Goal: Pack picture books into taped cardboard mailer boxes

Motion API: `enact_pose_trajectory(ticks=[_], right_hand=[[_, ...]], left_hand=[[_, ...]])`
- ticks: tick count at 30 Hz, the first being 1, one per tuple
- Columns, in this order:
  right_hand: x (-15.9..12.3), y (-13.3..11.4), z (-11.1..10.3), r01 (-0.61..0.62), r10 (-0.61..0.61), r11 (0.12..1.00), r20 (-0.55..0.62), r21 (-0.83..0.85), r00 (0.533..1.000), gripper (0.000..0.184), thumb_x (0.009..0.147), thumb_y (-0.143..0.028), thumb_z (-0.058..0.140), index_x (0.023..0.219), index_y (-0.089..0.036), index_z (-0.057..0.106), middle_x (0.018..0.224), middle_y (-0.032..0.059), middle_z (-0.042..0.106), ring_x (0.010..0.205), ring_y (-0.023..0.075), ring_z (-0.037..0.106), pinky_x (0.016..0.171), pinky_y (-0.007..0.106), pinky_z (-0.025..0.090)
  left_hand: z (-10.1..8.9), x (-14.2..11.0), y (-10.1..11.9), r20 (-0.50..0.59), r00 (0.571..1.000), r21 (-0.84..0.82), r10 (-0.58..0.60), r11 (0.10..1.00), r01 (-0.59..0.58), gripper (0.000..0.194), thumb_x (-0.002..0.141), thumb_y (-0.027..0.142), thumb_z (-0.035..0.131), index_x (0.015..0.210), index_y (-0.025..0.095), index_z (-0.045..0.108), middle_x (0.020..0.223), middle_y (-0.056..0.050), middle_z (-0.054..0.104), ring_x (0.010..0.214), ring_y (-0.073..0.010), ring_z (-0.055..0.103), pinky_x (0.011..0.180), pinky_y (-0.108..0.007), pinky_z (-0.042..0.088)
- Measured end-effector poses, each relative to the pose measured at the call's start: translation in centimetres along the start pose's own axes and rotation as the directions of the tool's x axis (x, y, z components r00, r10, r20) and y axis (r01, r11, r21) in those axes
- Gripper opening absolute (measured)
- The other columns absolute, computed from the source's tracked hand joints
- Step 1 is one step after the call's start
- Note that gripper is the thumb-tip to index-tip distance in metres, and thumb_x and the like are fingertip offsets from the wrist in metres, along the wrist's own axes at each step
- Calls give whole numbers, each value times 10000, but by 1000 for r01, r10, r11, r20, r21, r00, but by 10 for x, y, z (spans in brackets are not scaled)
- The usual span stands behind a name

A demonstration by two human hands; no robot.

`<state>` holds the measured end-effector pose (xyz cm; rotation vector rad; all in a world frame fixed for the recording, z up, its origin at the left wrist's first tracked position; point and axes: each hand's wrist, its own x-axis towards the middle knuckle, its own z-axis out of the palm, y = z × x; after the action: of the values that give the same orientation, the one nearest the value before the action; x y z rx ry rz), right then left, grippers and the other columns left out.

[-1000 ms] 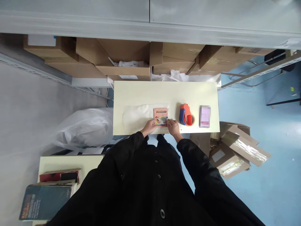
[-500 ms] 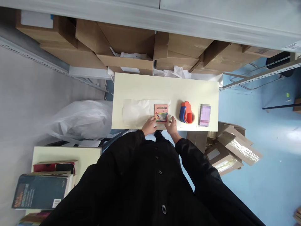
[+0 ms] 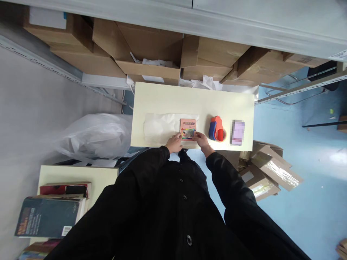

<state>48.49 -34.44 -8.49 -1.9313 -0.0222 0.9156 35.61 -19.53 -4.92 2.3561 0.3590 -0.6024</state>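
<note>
A small pink book [image 3: 188, 124] with a colourful picture on its cover lies on a thin whitish wrapping sheet [image 3: 159, 128], which is spread out mostly to its left. At the book's lower left edge, my left hand [image 3: 174, 143] has its fingers curled against it. My right hand [image 3: 203, 140] pinches the lower right edge, fingertips on the cover's corner. Just right of that hand stands a red and blue tape dispenser [image 3: 216, 129] with a roll in it. Farther right is a blurred purple item [image 3: 238, 132].
The pale table [image 3: 168, 95] backs onto a shelf with several cardboard boxes [image 3: 214, 54]. A bulky white plastic bag [image 3: 94, 133] is on the left, above a side table with stacked books [image 3: 48, 216]. Cardboard packages [image 3: 267, 169] lie on the floor at right.
My right hand has moved in onto the book's right edge, its fingers closing there. My left hand stays at the left edge. The whole view has shifted slightly.
</note>
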Motion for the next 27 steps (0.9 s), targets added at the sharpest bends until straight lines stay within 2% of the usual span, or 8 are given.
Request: enact_pose_trajectory(ticks=[3,7,11,16,18,21,24,27], right_hand=[[-2,-2,-2,23,-24,999,-27,-40,999,497,565,-395,694,991,-146,637,915,75,670,838,216,602,761,363,490],[-12,-1,-3,149,-149,988,1,-41,989,449,618,-393,667,1003,-168,608,1030,98,677,942,231,600,827,384,486],[-22,-2,-1,139,-142,989,56,50,988,482,653,-366,638,1084,-178,533,955,83,687,845,207,637,754,371,512],[-32,-10,4,122,-126,992,-120,-41,985,598,655,-356,639,1189,-154,461,885,75,665,771,200,641,709,359,516],[-38,-15,7,133,-149,986,-174,-101,973,527,675,-371,623,1135,-146,497,856,72,663,764,200,635,718,357,512],[-48,-21,11,194,-230,957,-159,-215,960,285,720,-373,582,925,-175,565,823,64,663,761,197,621,728,347,507],[-57,-27,17,285,-317,926,-103,-247,943,207,758,-356,557,883,-191,557,823,56,655,763,189,611,705,329,512],[-64,-32,25,354,-375,905,-51,-237,925,216,785,-365,548,907,-186,551,848,64,635,754,183,600,667,324,516]], left_hand=[[1,1,-2,-16,1000,-26,10,1000,-10,517,757,235,592,1256,152,489,1445,-168,365,1252,-365,438,955,-457,447],[3,1,-3,-34,999,-51,8,999,-10,526,730,223,621,1239,160,503,1433,-166,379,1236,-362,453,953,-453,445],[1,1,-4,-29,999,-97,14,995,-17,551,725,226,625,1255,144,501,1433,-185,375,1248,-384,438,958,-466,435],[5,3,-8,-53,997,-179,54,982,-63,567,740,258,633,1277,137,498,1423,-194,394,1322,-364,369,1048,-469,365],[8,4,-8,-86,994,-236,71,968,-90,577,739,264,644,1285,151,497,1418,-172,414,1336,-338,362,1082,-460,335],[8,3,-3,-198,980,-344,22,935,-90,535,757,266,629,1268,150,518,1354,-156,483,1311,-311,402,1102,-458,318],[1,-3,7,-313,947,-494,-67,864,-102,493,802,287,583,1271,147,520,1264,-149,536,1217,-274,497,1047,-419,393],[-11,-10,16,-292,952,-646,-96,753,-122,486,837,325,548,1289,149,507,1241,-138,555,1085,-240,582,934,-370,479]])
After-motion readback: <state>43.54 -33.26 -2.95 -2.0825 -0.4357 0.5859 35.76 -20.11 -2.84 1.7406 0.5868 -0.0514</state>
